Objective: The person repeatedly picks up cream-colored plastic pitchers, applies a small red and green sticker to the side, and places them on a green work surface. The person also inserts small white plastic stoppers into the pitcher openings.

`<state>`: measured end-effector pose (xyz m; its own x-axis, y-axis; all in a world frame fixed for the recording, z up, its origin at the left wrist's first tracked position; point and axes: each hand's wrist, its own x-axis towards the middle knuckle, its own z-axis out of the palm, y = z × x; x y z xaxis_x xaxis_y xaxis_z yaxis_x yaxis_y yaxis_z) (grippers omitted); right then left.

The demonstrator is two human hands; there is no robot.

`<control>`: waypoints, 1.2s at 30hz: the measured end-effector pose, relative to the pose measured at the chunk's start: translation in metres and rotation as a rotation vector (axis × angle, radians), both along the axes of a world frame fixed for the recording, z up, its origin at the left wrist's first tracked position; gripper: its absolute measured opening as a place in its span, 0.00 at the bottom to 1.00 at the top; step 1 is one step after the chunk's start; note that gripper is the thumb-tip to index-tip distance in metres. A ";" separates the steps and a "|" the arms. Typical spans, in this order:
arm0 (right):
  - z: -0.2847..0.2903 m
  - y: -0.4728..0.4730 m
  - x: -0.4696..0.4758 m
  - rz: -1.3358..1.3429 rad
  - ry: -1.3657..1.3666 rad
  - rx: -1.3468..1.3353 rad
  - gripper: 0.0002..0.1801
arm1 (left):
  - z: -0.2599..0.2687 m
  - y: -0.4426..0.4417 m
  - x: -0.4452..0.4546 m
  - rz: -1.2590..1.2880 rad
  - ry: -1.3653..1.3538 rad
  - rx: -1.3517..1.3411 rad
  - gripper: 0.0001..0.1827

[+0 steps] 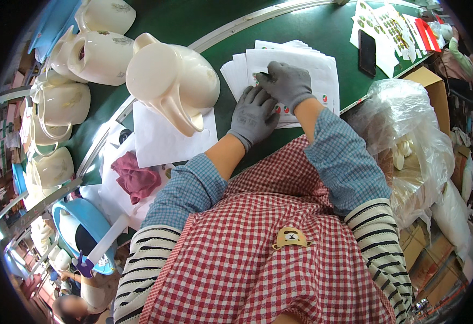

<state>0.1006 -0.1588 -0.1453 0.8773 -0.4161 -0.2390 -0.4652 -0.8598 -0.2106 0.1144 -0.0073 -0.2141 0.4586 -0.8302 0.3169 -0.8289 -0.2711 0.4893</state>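
Note:
My left hand, in a grey knit glove, presses palm down on the front of a stack of white sheets. Its fingers lie flat and slightly apart. Just beyond it, my right hand, gloved alike, curls over the top sheet with thumb and fingertips low against the paper. Whether anything is pinched there cannot be made out. Small red-and-green decals show on the sheet beside my hands. To the left, a cream ceramic pitcher with a handle rests upside down, its spout side partly over a white paper.
More cream pitchers line the left. A maroon cloth and a blue basin lie nearer. A phone and decal sheets sit at the back right. A plastic-lined carton stands right. Other people are nearby.

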 end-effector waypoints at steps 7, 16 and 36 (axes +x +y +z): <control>0.027 -0.001 -0.070 -0.359 -0.283 0.512 0.28 | 0.004 0.018 -0.003 -0.043 0.223 -0.213 0.15; 0.051 0.023 -0.189 -0.722 -0.678 1.167 0.14 | 0.075 0.137 0.013 0.445 0.653 -0.572 0.23; 0.153 0.073 -0.292 -0.518 -0.314 1.150 0.15 | 0.216 0.014 -0.081 -0.218 1.234 0.068 0.19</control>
<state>-0.1915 -0.0860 0.0082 0.7605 -0.4169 -0.4979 -0.4831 0.1491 -0.8627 0.0339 0.0071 0.0018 0.2699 -0.9237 -0.2719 0.1404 -0.2416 0.9602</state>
